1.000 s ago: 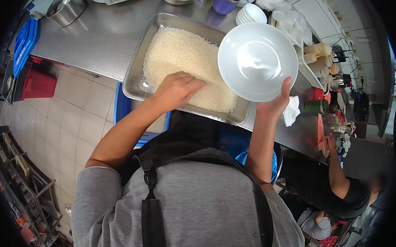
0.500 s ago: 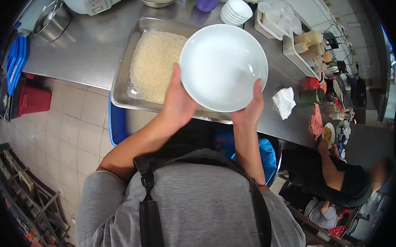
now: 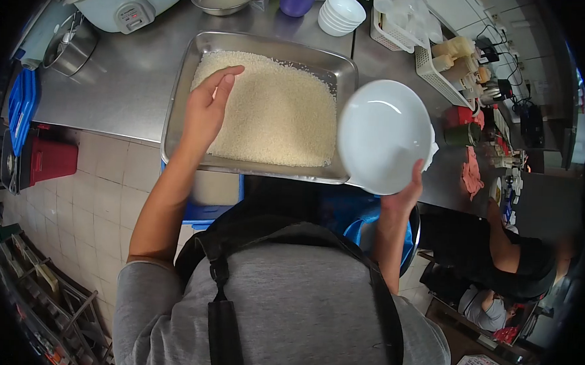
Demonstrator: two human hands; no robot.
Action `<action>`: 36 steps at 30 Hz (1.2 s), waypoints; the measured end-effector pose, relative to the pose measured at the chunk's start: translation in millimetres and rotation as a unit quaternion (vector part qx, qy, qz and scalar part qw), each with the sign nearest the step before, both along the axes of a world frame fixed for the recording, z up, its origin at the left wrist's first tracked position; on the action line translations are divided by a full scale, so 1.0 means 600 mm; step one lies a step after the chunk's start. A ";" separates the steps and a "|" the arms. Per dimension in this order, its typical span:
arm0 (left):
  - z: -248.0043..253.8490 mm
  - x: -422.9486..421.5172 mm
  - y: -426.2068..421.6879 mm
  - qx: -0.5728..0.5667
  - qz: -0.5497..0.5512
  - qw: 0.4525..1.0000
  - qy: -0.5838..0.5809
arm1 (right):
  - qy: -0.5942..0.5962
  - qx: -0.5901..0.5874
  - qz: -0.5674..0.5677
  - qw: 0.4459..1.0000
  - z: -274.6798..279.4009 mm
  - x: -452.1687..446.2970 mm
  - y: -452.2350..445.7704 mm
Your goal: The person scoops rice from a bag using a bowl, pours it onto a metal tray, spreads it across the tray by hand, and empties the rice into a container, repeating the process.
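While held at the rim in right grip point(image 3: 404, 191), treat white bowl point(image 3: 381, 134) as likely slick, breakable, with left grip point(image 3: 207, 110) unclenched over rice point(image 3: 275, 120).

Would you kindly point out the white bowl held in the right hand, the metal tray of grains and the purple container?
White bowl point(image 3: 384, 137): head view, middle of its inside.
Metal tray point(image 3: 267, 171): head view, near edge.
Purple container point(image 3: 296, 3): head view, on its side.
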State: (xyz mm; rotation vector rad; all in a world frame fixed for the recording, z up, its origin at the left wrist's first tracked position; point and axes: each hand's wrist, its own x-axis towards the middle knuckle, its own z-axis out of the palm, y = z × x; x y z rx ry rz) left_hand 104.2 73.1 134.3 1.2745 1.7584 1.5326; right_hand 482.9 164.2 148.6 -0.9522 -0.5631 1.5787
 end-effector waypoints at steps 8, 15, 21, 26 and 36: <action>-0.113 0.042 0.032 -0.101 -0.121 0.914 0.375 | 0.029 -0.104 -0.140 0.984 -0.046 0.083 0.032; -0.128 0.111 0.092 -0.072 -0.191 0.866 0.456 | 0.005 -0.110 -0.157 0.981 -0.117 0.099 0.051; -0.126 0.129 0.177 -0.082 -0.208 0.825 0.520 | 0.006 -0.062 -0.102 0.993 -0.133 0.100 0.066; -0.118 0.109 0.200 -0.111 -0.225 0.780 0.574 | -0.071 0.018 -0.083 0.994 -0.141 0.103 0.048; -0.117 -0.015 0.093 -0.187 -0.182 0.786 0.560 | -0.593 0.585 0.259 0.490 -0.113 0.053 -0.041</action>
